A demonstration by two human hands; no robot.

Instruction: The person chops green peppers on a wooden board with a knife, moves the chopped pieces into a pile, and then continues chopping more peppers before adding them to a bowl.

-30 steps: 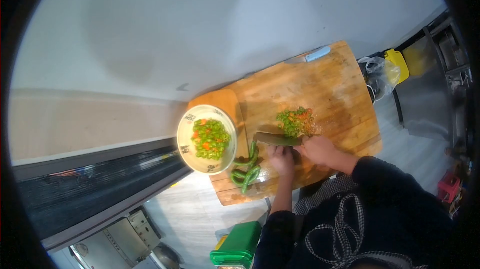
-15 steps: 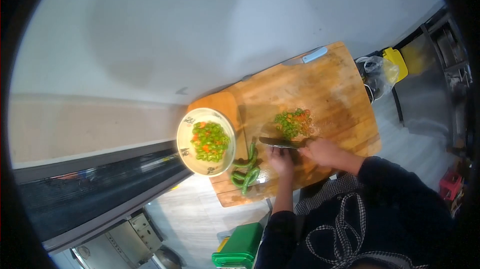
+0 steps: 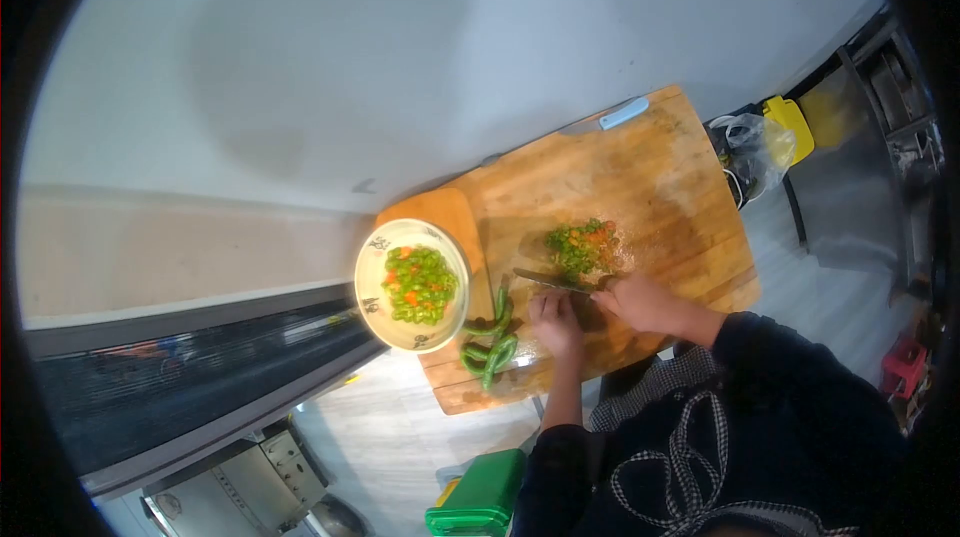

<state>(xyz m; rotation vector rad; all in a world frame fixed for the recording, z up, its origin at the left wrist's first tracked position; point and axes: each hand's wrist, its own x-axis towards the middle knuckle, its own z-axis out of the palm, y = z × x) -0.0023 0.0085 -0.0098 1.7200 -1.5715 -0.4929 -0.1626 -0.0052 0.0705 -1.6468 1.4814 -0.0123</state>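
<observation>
My right hand (image 3: pixel 640 303) is wrapped around the handle of a kitchen knife (image 3: pixel 550 280), whose dark blade points left across the wooden cutting board (image 3: pixel 680 177). My left hand (image 3: pixel 556 323) is on the board just below the blade, fingers curled together; whatever lies under them is hidden. Beyond the knife sits a pile of chopped green and orange pepper pieces (image 3: pixel 582 247). Several whole long green peppers (image 3: pixel 490 355) lie left of my left hand. A pale patterned bowl (image 3: pixel 368 277) at the board's left side contains cut green and orange pieces (image 3: pixel 420 284).
A second knife with a light blue handle (image 3: pixel 625 114) rests at the board's far edge by the wall. Under the bowl is a smaller wooden board (image 3: pixel 448 212). A green bin (image 3: pixel 478 492) stands below the board, and a clear plastic bag (image 3: pixel 760 152) is at the right.
The knife blade has turned a little, and its broad face shows less. My left hand has shifted slightly, its fingers now drawn in more closely below the blade.
</observation>
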